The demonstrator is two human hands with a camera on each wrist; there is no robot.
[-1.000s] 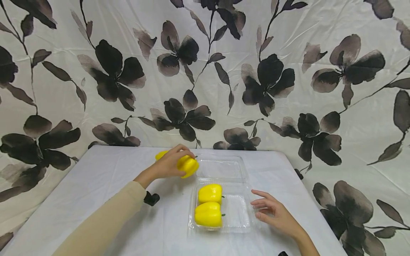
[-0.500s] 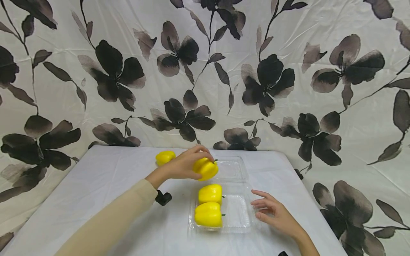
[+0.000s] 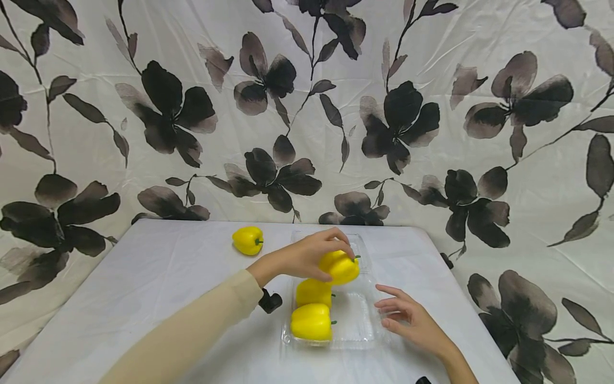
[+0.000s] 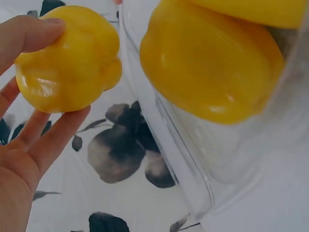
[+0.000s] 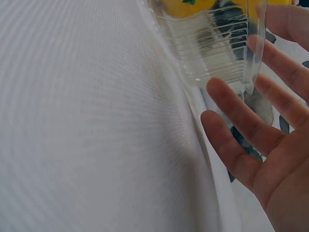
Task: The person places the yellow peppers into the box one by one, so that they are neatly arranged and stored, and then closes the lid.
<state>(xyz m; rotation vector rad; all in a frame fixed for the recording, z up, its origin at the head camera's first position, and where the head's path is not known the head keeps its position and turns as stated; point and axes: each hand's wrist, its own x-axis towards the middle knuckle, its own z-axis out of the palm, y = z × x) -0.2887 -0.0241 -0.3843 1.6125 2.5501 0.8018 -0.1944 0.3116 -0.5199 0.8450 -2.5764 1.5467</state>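
My left hand (image 3: pixel 314 256) grips a yellow bell pepper (image 3: pixel 341 268) between thumb and fingers, above the far part of a clear plastic clamshell box (image 3: pixel 357 320). In the left wrist view the held pepper (image 4: pixel 72 58) shows its lobed side, beside the box wall (image 4: pixel 178 154). Two more yellow bell peppers lie in the box's left half: the nearer one (image 3: pixel 310 322) and the farther one (image 3: pixel 313 293), partly covered by my hand. My right hand (image 3: pixel 412 320) has its fingers spread at the box's right edge; in the right wrist view these fingers (image 5: pixel 241 116) hold nothing.
Another yellow bell pepper (image 3: pixel 248 240) lies at the far left on the white tablecloth (image 3: pixel 192 266). The box's lid (image 3: pixel 362 250) lies folded back behind it. A floral curtain (image 3: pixel 336 106) hangs behind the table.
My left hand has carried the pepper rightward from the far left, across the opened lid, to above the box. The pepper left behind now shows fully. My right hand has stayed in place.
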